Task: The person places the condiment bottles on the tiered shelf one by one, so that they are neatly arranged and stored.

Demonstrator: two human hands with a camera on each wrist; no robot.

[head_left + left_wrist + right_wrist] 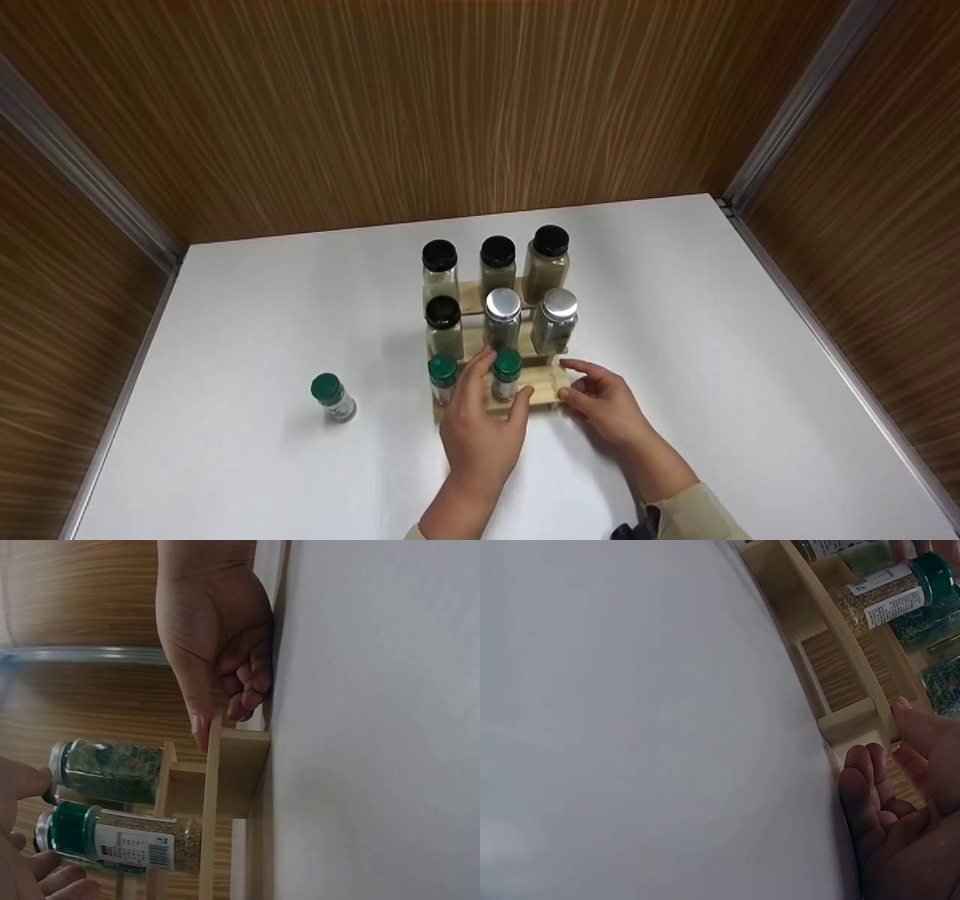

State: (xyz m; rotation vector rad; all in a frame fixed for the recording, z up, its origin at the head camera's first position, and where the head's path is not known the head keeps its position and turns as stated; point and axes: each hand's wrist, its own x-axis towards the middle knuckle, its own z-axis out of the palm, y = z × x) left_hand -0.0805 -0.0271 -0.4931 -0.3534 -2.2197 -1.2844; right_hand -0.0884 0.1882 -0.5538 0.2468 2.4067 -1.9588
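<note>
A three-tier wooden spice rack (544,380) stands on the white table. My right hand (606,405) grips its right end, thumb on the bottom shelf and fingers curled at the edge, as the right wrist view also shows. On that shelf, a green-capped spice jar (506,375) with a label and brown contents stands upright. My left hand (484,431) is around this jar with thumb and fingers spread, apparently not pinching it. Left of it on the shelf is another green-capped jar (442,375), partly hidden by my left fingers.
A third green-capped jar (335,399) stands on the table (240,352), left of the rack. The middle tier holds a black-lidded jar (445,330) and two silver-lidded jars (555,322); three black-lidded jars (545,266) fill the top. Wood-grain panels (450,112) enclose the back and sides.
</note>
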